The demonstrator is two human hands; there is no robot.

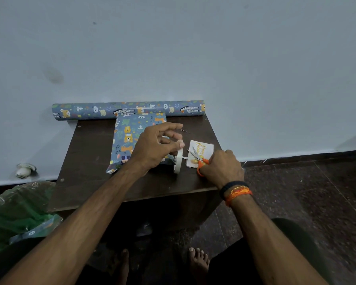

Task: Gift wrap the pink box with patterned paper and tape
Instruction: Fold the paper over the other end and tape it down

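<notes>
The left hand (156,148) covers the near right part of the wrapped box (130,138), the right hand (222,167) hides most of the orange scissor handles (201,164), and the card's (201,151) yellow lettering is too small to read.

Viewpoint: one head-worn wide-angle camera, looking forward and down.
Facing: toward a pale wall (193,48) behind a small dark table (95,157).
Closeness: both forearms reach in from the bottom edge; the left hand (154,147) and right hand (222,165) sit near frame centre.
Shared views: a single view only.
</notes>
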